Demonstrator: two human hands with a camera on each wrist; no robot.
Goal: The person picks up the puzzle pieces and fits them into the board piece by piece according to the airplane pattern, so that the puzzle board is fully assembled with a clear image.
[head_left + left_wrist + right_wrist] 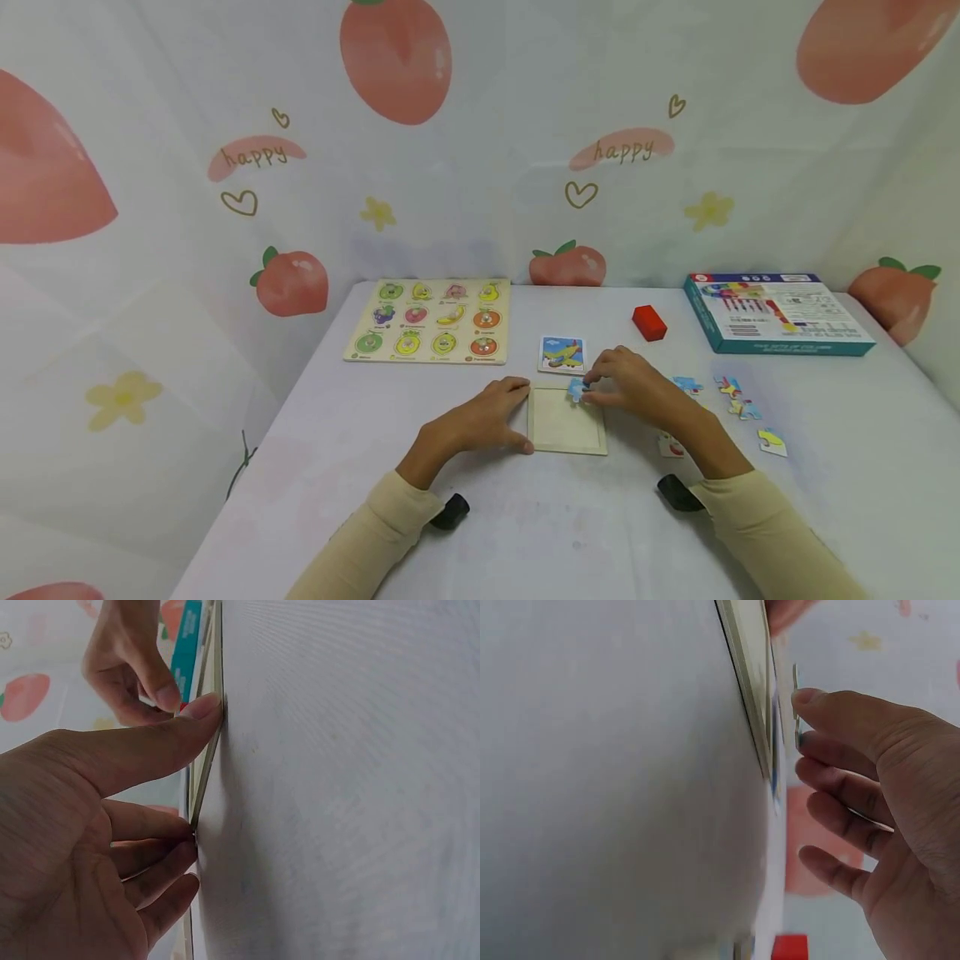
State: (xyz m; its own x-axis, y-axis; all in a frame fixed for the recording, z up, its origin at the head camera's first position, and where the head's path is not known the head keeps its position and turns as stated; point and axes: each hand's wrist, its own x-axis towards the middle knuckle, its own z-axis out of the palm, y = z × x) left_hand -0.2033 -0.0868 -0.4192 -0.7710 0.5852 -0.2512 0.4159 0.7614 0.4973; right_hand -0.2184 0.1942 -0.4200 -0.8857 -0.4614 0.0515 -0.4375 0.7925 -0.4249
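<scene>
A shallow square wooden puzzle frame (pixel 566 425) lies on the table in front of the person. The left hand (pixel 491 414) holds its left side, thumb at the near corner and fingertips at the far corner; in the left wrist view the thumb (pixel 161 742) presses against the rim. Over the frame's far right corner, the right hand (pixel 630 385) pinches a blue jigsaw piece (pixel 577 390) between thumb and fingers. The right wrist view shows this piece (pixel 796 712) edge-on, raised off the frame. Behind the frame lies a square airplane picture (pixel 562 354).
Several loose jigsaw pieces (pixel 745 409) lie right of the right forearm. A red block (pixel 649 323) sits behind the right hand, and a flat teal-edged box (pixel 776 313) at the back right. The wooden fruit board (pixel 431 321) lies at the back left.
</scene>
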